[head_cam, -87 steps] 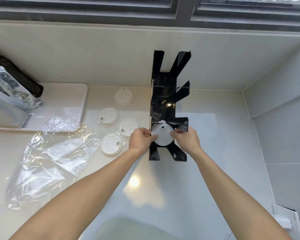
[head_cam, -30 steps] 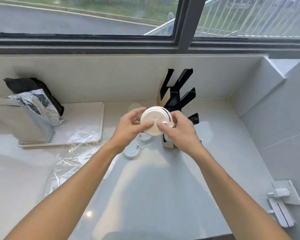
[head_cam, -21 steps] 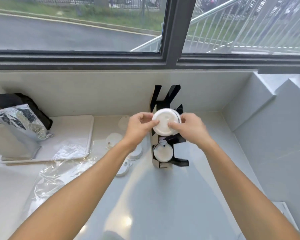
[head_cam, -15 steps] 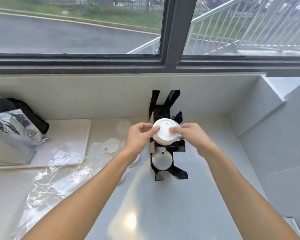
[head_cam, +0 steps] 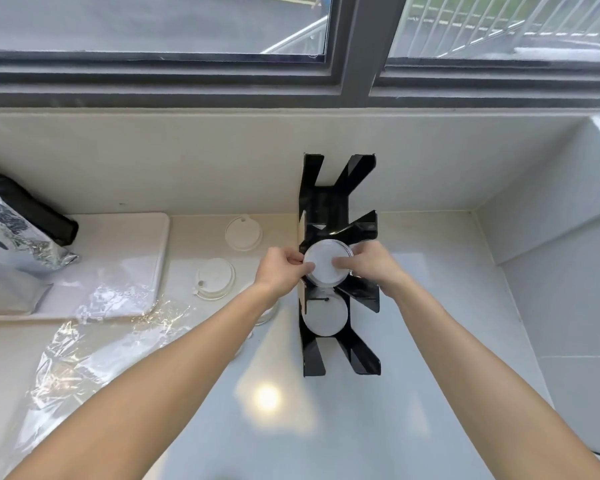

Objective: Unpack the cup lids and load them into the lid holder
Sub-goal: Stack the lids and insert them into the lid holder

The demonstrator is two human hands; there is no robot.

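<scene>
A black lid holder (head_cam: 326, 202) with angled prongs stands on the white counter by the wall. My left hand (head_cam: 280, 271) and my right hand (head_cam: 368, 266) pinch a stack of white cup lids (head_cam: 326, 263) from both sides, set in the holder's middle slot. Below it, another white lid stack (head_cam: 324, 315) sits in the lower slot. Loose white lids lie on the counter to the left, one (head_cam: 215, 278) near my left wrist and one (head_cam: 244, 233) farther back. More lids are partly hidden under my left forearm.
Crumpled clear plastic wrap (head_cam: 94, 355) lies at the left front. A white tray (head_cam: 132, 237) holds a foil bag (head_cam: 11, 230) at far left. The counter corner wall (head_cam: 534, 230) rises at the right. A window frame runs above.
Both hands carried a lid stack from in front of me to the holder and lowered it into the middle slot, above the stack placed earlier. The view tilted downward.
</scene>
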